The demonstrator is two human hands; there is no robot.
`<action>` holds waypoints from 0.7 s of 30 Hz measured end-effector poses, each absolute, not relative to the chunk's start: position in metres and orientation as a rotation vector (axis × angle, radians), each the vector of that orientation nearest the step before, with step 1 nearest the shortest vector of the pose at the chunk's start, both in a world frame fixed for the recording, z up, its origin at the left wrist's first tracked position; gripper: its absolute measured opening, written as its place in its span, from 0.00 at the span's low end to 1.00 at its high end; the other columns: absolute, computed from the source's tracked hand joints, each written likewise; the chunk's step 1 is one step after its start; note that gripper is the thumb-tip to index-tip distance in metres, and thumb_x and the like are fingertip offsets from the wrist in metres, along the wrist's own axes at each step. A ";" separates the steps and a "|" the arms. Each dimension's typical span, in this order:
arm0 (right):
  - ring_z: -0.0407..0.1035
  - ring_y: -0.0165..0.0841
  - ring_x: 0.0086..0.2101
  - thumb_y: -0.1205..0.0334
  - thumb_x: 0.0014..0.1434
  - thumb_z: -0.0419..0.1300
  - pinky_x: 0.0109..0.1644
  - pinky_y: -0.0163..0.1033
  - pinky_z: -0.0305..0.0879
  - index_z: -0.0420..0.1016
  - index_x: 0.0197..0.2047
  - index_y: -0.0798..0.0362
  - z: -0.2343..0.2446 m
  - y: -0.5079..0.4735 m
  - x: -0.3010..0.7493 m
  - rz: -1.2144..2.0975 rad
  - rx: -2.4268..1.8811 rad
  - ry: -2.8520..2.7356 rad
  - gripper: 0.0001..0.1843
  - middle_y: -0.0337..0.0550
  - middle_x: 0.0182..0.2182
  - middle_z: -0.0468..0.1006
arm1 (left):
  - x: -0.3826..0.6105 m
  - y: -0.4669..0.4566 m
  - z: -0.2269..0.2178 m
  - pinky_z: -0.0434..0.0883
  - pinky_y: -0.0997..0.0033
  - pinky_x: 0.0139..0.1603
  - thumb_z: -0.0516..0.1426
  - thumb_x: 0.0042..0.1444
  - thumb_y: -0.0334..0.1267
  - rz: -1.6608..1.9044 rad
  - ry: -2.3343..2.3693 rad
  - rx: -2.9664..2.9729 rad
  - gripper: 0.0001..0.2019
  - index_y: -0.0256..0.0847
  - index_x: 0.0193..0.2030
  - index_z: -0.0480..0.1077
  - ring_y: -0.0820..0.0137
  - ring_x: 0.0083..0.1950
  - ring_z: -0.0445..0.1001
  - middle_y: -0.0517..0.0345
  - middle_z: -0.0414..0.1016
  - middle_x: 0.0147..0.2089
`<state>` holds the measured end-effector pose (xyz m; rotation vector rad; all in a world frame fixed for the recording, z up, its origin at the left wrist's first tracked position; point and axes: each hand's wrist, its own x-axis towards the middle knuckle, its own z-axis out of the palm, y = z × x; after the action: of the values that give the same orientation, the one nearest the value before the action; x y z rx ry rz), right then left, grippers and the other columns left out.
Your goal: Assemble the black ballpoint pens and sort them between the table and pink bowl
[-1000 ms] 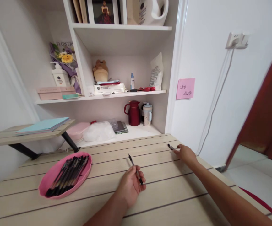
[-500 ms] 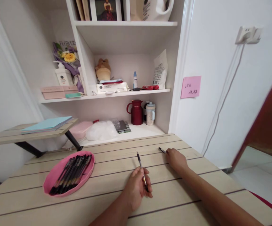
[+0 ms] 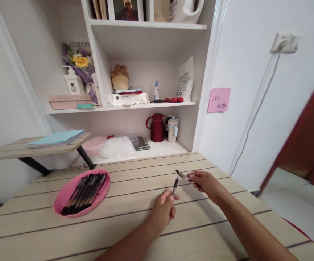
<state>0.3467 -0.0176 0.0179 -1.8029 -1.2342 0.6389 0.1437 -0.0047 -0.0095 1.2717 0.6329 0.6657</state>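
Observation:
My left hand is closed round a thin black pen, which points up and away over the wooden table. Just to its right, my right hand pinches a small dark pen cap, whose end sits close to the pen's tip. Both hands hover above the middle of the table. At the table's left lies a pink oval tray holding several black pens laid side by side.
A white shelf unit stands behind the table with a red jug, a cup, bottles and packets. A low side shelf with a blue folder juts out at left. A pink note and a socket with cables are on the right wall.
My right hand has lifted the cap from the table's far right and brought it left toward the pen. My left hand has turned the pen more upright.

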 end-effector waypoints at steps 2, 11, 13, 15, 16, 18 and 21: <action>0.59 0.23 0.19 0.51 0.49 0.56 0.20 0.30 0.50 0.71 0.34 0.55 0.021 -0.020 0.335 0.834 -1.476 -1.035 0.16 0.45 0.30 0.75 | 0.144 -0.005 -0.011 0.40 0.79 0.15 0.50 0.53 0.47 0.659 0.617 1.300 0.15 0.37 0.37 0.63 0.83 0.12 0.43 0.70 0.57 0.13; 0.54 0.22 0.18 0.46 0.45 0.59 0.20 0.31 0.46 0.70 0.30 0.55 0.032 -0.027 0.312 0.869 -1.227 -0.960 0.19 0.41 0.27 0.73 | 0.145 -0.005 -0.017 0.46 0.78 0.18 0.49 0.54 0.46 0.646 0.626 1.416 0.15 0.36 0.39 0.66 0.81 0.13 0.46 0.69 0.57 0.13; 0.54 0.22 0.18 0.47 0.46 0.59 0.20 0.31 0.46 0.70 0.29 0.55 0.034 -0.029 0.312 0.867 -1.243 -0.983 0.18 0.38 0.22 0.70 | 0.146 -0.005 -0.016 0.46 0.77 0.18 0.48 0.54 0.46 0.647 0.638 1.424 0.15 0.36 0.39 0.66 0.81 0.13 0.46 0.69 0.57 0.13; 0.53 0.22 0.18 0.47 0.46 0.59 0.21 0.31 0.45 0.70 0.28 0.55 0.035 -0.031 0.313 0.866 -1.257 -0.998 0.18 0.34 0.17 0.65 | 0.146 -0.005 -0.016 0.46 0.77 0.18 0.48 0.54 0.46 0.642 0.643 1.430 0.16 0.36 0.39 0.66 0.81 0.13 0.46 0.69 0.57 0.12; 0.53 0.22 0.18 0.47 0.46 0.59 0.21 0.31 0.45 0.70 0.28 0.55 0.035 -0.032 0.313 0.864 -1.262 -1.008 0.17 0.34 0.16 0.64 | 0.146 -0.005 -0.016 0.45 0.77 0.18 0.47 0.54 0.46 0.638 0.642 1.434 0.16 0.36 0.40 0.65 0.81 0.13 0.45 0.69 0.57 0.12; 0.54 0.22 0.18 0.47 0.46 0.59 0.21 0.31 0.46 0.69 0.28 0.55 0.034 -0.033 0.314 0.858 -1.276 -1.029 0.17 0.34 0.17 0.65 | 0.147 -0.004 -0.017 0.45 0.77 0.18 0.47 0.55 0.46 0.630 0.645 1.442 0.16 0.36 0.40 0.65 0.81 0.12 0.45 0.70 0.57 0.12; 0.55 0.23 0.18 0.47 0.45 0.59 0.22 0.31 0.48 0.69 0.27 0.55 0.034 -0.033 0.315 0.846 -1.311 -1.051 0.17 0.35 0.19 0.68 | 0.147 -0.004 -0.017 0.45 0.77 0.17 0.47 0.55 0.45 0.619 0.643 1.460 0.15 0.36 0.40 0.65 0.81 0.12 0.45 0.70 0.57 0.12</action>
<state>0.3152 -0.0332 0.0337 -1.3114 -1.0508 0.8461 0.1468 -0.0035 -0.0172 1.4599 0.6435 0.6191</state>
